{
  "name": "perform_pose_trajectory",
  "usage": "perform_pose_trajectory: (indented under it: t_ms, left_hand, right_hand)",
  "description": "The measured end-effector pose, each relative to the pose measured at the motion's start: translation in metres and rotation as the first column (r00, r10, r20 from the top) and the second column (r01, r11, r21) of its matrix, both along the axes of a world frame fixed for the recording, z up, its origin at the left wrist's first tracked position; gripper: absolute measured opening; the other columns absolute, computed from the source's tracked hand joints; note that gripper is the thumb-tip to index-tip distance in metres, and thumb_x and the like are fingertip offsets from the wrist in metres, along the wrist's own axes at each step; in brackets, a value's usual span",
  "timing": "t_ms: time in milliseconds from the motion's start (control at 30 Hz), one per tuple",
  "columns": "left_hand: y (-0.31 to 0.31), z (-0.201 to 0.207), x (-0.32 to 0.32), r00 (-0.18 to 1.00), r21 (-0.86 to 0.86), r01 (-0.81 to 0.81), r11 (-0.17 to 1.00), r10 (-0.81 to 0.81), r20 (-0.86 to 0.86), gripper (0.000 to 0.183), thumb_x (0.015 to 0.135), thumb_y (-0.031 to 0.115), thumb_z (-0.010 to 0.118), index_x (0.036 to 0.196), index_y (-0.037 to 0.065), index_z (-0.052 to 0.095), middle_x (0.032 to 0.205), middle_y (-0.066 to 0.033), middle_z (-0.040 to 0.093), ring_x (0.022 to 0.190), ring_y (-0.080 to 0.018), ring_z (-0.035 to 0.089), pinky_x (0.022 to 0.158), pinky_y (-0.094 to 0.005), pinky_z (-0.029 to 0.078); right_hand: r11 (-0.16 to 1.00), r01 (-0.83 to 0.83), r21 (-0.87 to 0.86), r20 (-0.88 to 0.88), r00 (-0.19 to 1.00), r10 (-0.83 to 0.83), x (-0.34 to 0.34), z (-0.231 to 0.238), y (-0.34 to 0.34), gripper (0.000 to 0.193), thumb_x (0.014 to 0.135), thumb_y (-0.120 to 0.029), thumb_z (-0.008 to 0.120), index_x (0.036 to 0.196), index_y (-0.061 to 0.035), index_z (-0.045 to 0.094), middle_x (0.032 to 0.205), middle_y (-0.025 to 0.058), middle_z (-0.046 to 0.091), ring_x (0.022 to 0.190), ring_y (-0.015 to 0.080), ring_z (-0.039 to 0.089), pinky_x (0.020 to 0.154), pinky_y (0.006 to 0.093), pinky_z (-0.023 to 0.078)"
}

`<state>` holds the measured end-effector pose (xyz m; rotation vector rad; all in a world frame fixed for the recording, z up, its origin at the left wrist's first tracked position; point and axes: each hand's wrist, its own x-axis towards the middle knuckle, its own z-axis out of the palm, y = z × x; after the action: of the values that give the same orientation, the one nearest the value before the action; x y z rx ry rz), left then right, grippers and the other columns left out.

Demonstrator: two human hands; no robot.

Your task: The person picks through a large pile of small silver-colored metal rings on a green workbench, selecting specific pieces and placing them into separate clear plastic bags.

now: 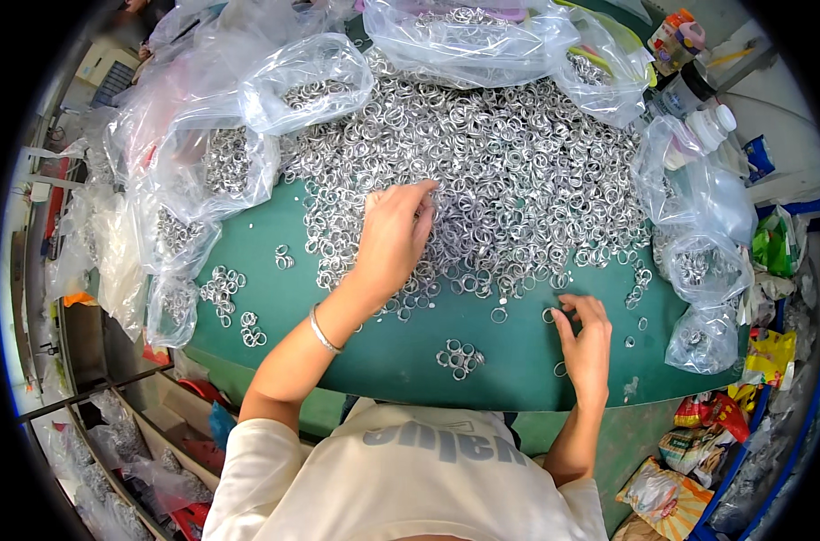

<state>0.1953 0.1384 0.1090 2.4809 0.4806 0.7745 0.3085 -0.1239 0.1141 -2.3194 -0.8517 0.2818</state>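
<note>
A wide heap of silver metal rings (482,171) covers the back and middle of the green table (383,361). My left hand (397,230) is over the heap's near part, a bangle on its wrist. Its fingers are bent together; what they pinch is hidden. Closer to the table's front, at the right, my right hand (587,343) has its fingers curled toward the thumb, with a single ring (549,316) at the tips. Another ring (560,369) lies beside that hand's palm. A small cluster of rings (460,358) sits between my forearms, near the front edge.
Clear plastic bags of rings (306,86) line the back and left of the table. More bags (703,261) stand at the right edge, below a white-capped bottle (712,126). Small ring groups (222,293) lie at the left. Colourful packets (667,496) fill the lower right.
</note>
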Motion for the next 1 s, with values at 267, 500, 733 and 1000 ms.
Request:
perform_pose_trajectory:
  t_ms: [267,500,733,1000]
  left_hand:
    - [-0.008,0.014,0.006,0.998,0.002,-0.032,0.999,0.032,0.052,0.022,0.074,-0.008,0.064,0.093,0.003,0.064,0.083,-0.0095,0.063,0.075,-0.023,0.063,0.068,-0.033,0.047]
    - [-0.081,0.007,0.011,0.969,-0.167,0.23,0.959,-0.242,-0.054,0.018,0.076,0.001,0.067,0.092,0.007,0.063,0.091,-0.0084,0.063,0.083,-0.0283,0.06,0.076,-0.0386,0.045]
    - [-0.152,-0.03,0.023,0.816,-0.041,0.487,0.873,-0.471,-0.336,0.039,0.067,0.002,0.063,0.105,-0.002,0.058,0.099,-0.0123,0.056,0.092,-0.0275,0.055,0.074,-0.0359,0.042]
    - [-0.088,-0.013,0.01,0.972,0.108,0.15,0.983,-0.126,-0.201,0.039,0.079,0.01,0.066,0.117,0.009,0.058,0.115,-0.0089,0.052,0.103,-0.028,0.049,0.083,-0.0429,0.037]
  right_hand:
    - [0.999,0.004,0.032,-0.058,0.998,-0.002,0.003,-0.002,-0.007,0.019,0.078,-0.003,0.068,0.097,0.0015,0.064,0.083,0.0135,0.061,0.077,0.0288,0.055,0.071,0.0383,0.045]
    - [1.0,-0.004,0.03,-0.067,0.998,0.006,-0.001,0.0,-0.004,0.02,0.079,-0.003,0.067,0.098,0.0019,0.064,0.087,0.0145,0.06,0.084,0.0315,0.055,0.076,0.0401,0.045]
    - [0.993,-0.107,-0.054,-0.02,0.994,0.106,-0.002,-0.006,-0.014,0.032,0.071,0.005,0.067,0.102,0.0003,0.062,0.103,0.0149,0.058,0.095,0.035,0.054,0.082,0.0423,0.044]
    - [0.994,-0.081,0.078,-0.028,0.996,0.083,0.009,0.006,0.008,0.023,0.079,-0.001,0.066,0.101,0.0018,0.062,0.098,0.0157,0.059,0.095,0.0348,0.055,0.084,0.0409,0.045]
